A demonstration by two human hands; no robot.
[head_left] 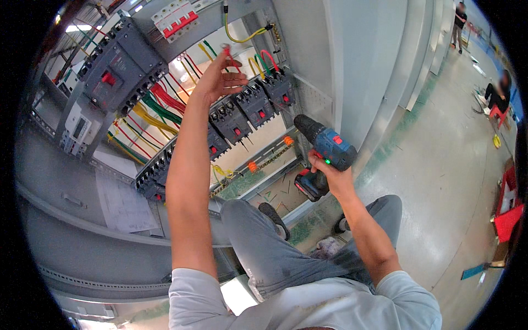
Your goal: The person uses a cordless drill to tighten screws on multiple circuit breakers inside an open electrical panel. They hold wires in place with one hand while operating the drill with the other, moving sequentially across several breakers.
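Note:
My right hand (pixel 333 171) grips a blue and black cordless drill (pixel 335 148) by its handle. The drill's black chuck points up and left toward the cabinet, and a small green light glows near my fingers. My left hand (pixel 219 80) is raised inside the cabinet, its fingers apart and stretched to the right. Something small, red and grey shows at its thumb tip; I cannot make out what it is. Just below and right of this hand stands a row of black circuit breakers (pixel 256 107) with red toggles. A red wire (pixel 268 54) loops above them.
A large breaker (pixel 121 69) sits at the upper left, above red, green and yellow cables (pixel 159 110). Paper drawings (pixel 125 201) lie on the cabinet's left side. Orange insulators (pixel 253 166) line a lower bar. Two people are in the distance, near a red box (pixel 509 223).

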